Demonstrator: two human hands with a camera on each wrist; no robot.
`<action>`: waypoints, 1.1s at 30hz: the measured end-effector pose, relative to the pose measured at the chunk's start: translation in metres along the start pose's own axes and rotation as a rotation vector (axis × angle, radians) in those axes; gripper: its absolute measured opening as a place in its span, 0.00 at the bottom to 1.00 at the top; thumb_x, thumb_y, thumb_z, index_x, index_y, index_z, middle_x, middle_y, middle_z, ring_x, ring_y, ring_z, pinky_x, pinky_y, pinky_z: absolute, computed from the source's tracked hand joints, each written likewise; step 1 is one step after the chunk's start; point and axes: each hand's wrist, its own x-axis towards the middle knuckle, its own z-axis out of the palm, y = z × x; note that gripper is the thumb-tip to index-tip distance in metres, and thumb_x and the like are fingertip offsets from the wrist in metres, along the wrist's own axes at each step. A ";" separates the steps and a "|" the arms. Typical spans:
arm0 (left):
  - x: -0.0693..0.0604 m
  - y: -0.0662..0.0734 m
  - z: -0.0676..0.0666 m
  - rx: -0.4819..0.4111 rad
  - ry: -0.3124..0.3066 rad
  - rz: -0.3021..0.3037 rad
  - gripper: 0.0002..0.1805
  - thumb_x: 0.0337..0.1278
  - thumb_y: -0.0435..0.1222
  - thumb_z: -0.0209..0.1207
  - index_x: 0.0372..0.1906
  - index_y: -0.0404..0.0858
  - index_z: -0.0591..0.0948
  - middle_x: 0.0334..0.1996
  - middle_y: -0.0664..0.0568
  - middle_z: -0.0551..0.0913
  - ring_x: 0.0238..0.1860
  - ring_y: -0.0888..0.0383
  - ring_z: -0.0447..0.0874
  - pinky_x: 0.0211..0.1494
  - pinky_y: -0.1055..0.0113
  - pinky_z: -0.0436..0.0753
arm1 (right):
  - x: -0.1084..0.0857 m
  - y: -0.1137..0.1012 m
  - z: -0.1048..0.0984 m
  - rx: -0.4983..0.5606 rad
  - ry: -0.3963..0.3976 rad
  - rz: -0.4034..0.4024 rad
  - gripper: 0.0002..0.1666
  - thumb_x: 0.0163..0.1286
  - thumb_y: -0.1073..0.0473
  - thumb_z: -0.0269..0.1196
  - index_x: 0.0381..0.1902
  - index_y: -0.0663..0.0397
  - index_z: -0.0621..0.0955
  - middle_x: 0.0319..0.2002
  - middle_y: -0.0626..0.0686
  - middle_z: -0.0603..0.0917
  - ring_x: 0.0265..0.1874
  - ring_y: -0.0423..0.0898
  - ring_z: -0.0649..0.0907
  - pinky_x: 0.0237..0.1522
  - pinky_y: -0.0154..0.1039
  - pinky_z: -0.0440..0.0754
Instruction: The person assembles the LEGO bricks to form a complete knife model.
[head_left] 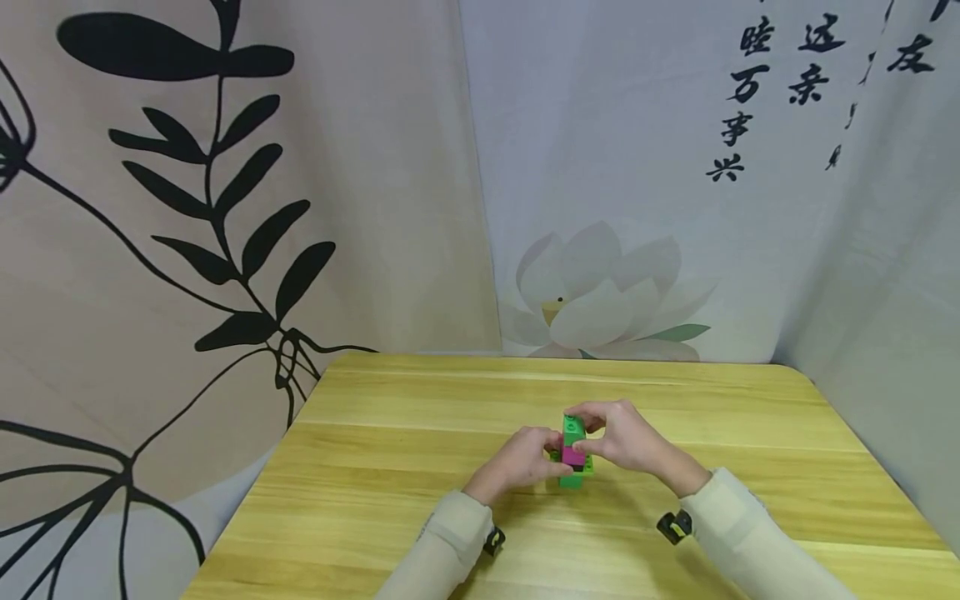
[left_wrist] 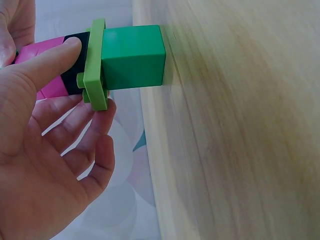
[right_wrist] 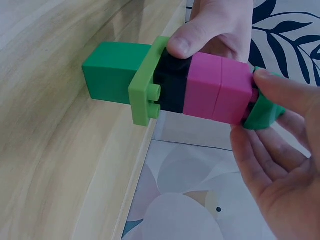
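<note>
A stack of toy building bricks stands upright on the table. At its bottom is a green brick [right_wrist: 110, 72], with a light green studded plate [left_wrist: 95, 67] over it. Above the plate come a black brick [right_wrist: 170, 82] and pink bricks [right_wrist: 217, 87]. A smaller green brick [head_left: 573, 429] tops the stack, tilted against the pink ones in the right wrist view. My left hand [head_left: 519, 457] holds the stack at the black brick, thumb across its face. My right hand [head_left: 618, 435] pinches the top green brick between thumb and fingers, which partly hide it.
The wooden table [head_left: 420, 408] spreads around the stack, its back edge close to a curtain [head_left: 390, 208] printed with plants and writing. Black wrist devices [head_left: 675, 527] sit at both sleeve cuffs.
</note>
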 end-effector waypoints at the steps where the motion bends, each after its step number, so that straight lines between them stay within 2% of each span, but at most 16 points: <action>1: 0.000 0.000 0.000 0.000 0.000 0.001 0.11 0.50 0.44 0.68 0.38 0.46 0.82 0.30 0.65 0.81 0.33 0.71 0.76 0.39 0.73 0.75 | 0.000 0.000 0.000 -0.001 -0.001 0.002 0.25 0.55 0.60 0.72 0.52 0.57 0.80 0.35 0.43 0.84 0.34 0.39 0.82 0.36 0.44 0.82; 7: 0.000 -0.001 0.000 -0.001 0.005 0.013 0.11 0.51 0.44 0.68 0.38 0.46 0.83 0.30 0.65 0.81 0.33 0.71 0.76 0.39 0.73 0.76 | 0.000 0.000 0.001 -0.032 0.012 -0.005 0.26 0.53 0.61 0.73 0.51 0.57 0.81 0.37 0.44 0.84 0.35 0.40 0.82 0.37 0.40 0.82; 13: 0.001 -0.002 0.000 -0.003 0.008 0.015 0.11 0.51 0.44 0.68 0.39 0.46 0.83 0.30 0.65 0.81 0.33 0.71 0.76 0.39 0.73 0.76 | 0.000 -0.003 0.001 -0.058 0.014 -0.034 0.26 0.53 0.62 0.73 0.50 0.59 0.81 0.39 0.47 0.85 0.35 0.42 0.82 0.36 0.40 0.82; 18: 0.001 -0.002 0.001 -0.003 0.006 0.014 0.11 0.51 0.45 0.68 0.39 0.47 0.82 0.31 0.65 0.81 0.34 0.71 0.76 0.40 0.73 0.76 | -0.001 -0.003 0.000 -0.076 0.017 -0.016 0.25 0.53 0.61 0.73 0.50 0.57 0.81 0.39 0.46 0.84 0.36 0.44 0.82 0.37 0.42 0.81; 21: 0.001 -0.002 0.001 -0.001 0.007 0.011 0.11 0.51 0.45 0.68 0.39 0.47 0.83 0.31 0.65 0.81 0.34 0.71 0.76 0.40 0.72 0.76 | -0.001 -0.002 0.002 -0.071 0.032 0.000 0.25 0.53 0.61 0.73 0.50 0.55 0.82 0.39 0.46 0.85 0.37 0.46 0.81 0.37 0.45 0.81; 27: 0.001 -0.002 0.001 0.009 0.005 0.012 0.11 0.51 0.45 0.68 0.39 0.47 0.83 0.31 0.65 0.81 0.33 0.71 0.76 0.39 0.72 0.75 | -0.004 0.000 0.005 -0.038 0.061 0.006 0.25 0.52 0.62 0.73 0.50 0.55 0.82 0.44 0.50 0.85 0.38 0.48 0.81 0.35 0.44 0.81; 33: 0.001 -0.001 0.001 0.016 0.008 0.016 0.11 0.50 0.45 0.68 0.38 0.47 0.83 0.30 0.65 0.80 0.33 0.71 0.76 0.37 0.73 0.75 | -0.005 0.001 0.006 -0.020 0.080 0.009 0.25 0.51 0.62 0.74 0.49 0.54 0.82 0.40 0.46 0.85 0.37 0.48 0.80 0.34 0.45 0.81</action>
